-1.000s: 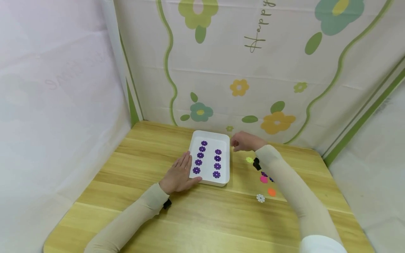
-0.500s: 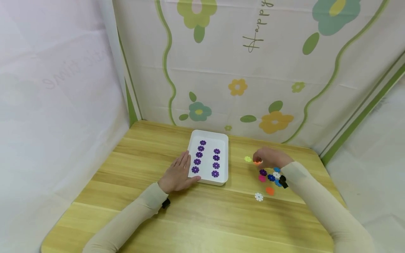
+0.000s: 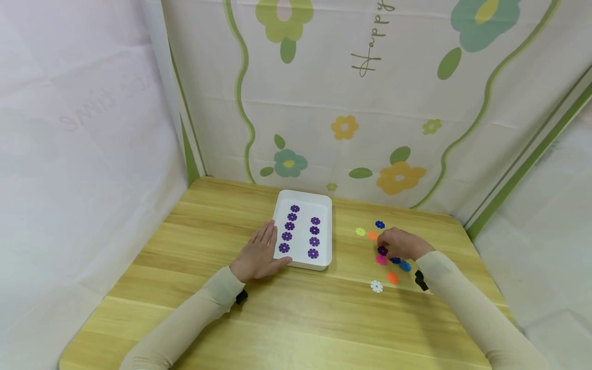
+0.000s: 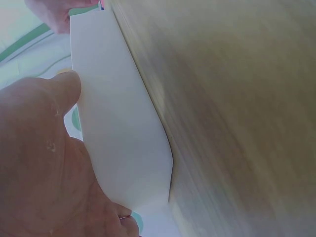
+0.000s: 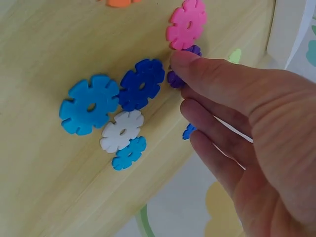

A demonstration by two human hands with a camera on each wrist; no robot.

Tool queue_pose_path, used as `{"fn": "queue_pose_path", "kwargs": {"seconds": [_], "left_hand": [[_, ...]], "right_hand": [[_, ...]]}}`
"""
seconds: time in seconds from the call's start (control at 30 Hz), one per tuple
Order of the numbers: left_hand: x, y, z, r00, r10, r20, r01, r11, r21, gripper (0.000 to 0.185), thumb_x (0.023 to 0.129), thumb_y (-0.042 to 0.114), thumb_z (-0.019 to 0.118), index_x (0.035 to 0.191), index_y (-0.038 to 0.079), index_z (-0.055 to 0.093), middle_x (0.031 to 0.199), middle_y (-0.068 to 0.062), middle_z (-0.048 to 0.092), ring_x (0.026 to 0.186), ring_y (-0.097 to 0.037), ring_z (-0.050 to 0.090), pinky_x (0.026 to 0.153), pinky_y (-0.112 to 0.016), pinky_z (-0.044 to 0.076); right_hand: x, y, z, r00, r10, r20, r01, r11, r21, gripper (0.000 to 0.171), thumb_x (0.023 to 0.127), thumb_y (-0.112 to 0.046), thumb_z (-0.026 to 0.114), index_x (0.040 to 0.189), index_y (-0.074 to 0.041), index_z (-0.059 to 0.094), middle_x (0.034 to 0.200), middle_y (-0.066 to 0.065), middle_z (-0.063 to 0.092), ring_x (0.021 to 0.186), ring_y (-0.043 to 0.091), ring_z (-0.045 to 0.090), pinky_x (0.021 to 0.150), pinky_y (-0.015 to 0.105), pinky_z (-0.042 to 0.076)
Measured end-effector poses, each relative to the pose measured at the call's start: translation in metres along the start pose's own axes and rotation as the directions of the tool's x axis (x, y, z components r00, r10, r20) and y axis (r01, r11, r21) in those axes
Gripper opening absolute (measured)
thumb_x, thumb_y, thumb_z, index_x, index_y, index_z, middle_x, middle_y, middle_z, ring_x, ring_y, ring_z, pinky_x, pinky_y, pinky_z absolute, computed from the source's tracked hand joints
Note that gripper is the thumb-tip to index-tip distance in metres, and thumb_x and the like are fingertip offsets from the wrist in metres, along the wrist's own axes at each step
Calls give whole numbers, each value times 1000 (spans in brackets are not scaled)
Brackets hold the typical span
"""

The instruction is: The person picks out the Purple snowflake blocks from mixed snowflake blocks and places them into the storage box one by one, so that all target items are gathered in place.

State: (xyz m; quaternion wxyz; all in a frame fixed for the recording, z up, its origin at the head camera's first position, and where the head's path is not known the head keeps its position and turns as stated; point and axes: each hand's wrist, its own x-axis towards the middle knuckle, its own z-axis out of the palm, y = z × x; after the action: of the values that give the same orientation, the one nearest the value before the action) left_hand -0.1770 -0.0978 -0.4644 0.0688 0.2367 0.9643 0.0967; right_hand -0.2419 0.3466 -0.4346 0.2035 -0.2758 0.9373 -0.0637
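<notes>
A small purple flower piece (image 5: 177, 76) lies on the wooden table (image 3: 296, 318) to the right of the white tray (image 3: 326, 226), just beside a pink piece (image 5: 186, 23) and a dark blue piece (image 5: 141, 84). The right hand (image 3: 401, 244) reaches over it with fingers only slightly bent, one fingertip (image 5: 181, 60) touching the purple piece; nothing is gripped. Near it lie a light blue piece (image 5: 89, 104), a white piece (image 5: 122, 130) and a smaller blue piece (image 5: 129, 153). The left hand (image 3: 260, 255) rests flat on the table with straight fingers against the tray's near left side. Two rows of purple flower pieces (image 3: 289, 230) sit inside the tray.
</notes>
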Motion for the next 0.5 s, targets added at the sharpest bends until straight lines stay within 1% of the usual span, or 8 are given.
{"fn": "queue_pose_path", "kwargs": {"seconds": [0.17, 0.3, 0.37, 0.5], "left_hand": [[-1, 0, -2, 1000, 0, 6, 0, 1000, 1, 103, 106, 70, 37, 165, -10, 13, 176, -27, 6, 166, -40, 9, 135, -52, 15], [-1, 1, -3, 1000, 1, 5, -1, 1000, -3, 103, 106, 71, 38, 165, -10, 13, 176, -27, 6, 165, -41, 9, 135, -52, 16], [-1, 1, -3, 1000, 0, 2, 0, 1000, -11, 103, 106, 70, 38, 165, -10, 14, 176, -27, 6, 165, -41, 9, 135, -52, 16], [-1, 0, -2, 1000, -1, 4, 1, 1000, -8, 103, 106, 70, 38, 165, -10, 13, 176, -27, 5, 166, -41, 9, 135, -52, 15]], "right_hand": [[4, 4, 3, 1000, -24, -17, 23, 999, -27, 10, 90, -4, 81, 96, -11, 77, 95, 3, 75, 75, 5, 60, 67, 24, 55], [9, 6, 2, 1000, 4, -4, -4, 1000, -11, 11, 89, -4, 83, 95, -11, 76, 94, 2, 75, 77, 6, 62, 68, 25, 56], [10, 8, 1, 1000, 30, 5, -30, 999, 14, 13, 89, -4, 83, 96, -10, 74, 94, 2, 73, 78, 7, 62, 69, 26, 56], [11, 9, -2, 998, 67, 12, -68, 996, 54, 17, 88, -5, 84, 93, -8, 69, 90, 1, 69, 74, 10, 59, 67, 25, 52]]}}
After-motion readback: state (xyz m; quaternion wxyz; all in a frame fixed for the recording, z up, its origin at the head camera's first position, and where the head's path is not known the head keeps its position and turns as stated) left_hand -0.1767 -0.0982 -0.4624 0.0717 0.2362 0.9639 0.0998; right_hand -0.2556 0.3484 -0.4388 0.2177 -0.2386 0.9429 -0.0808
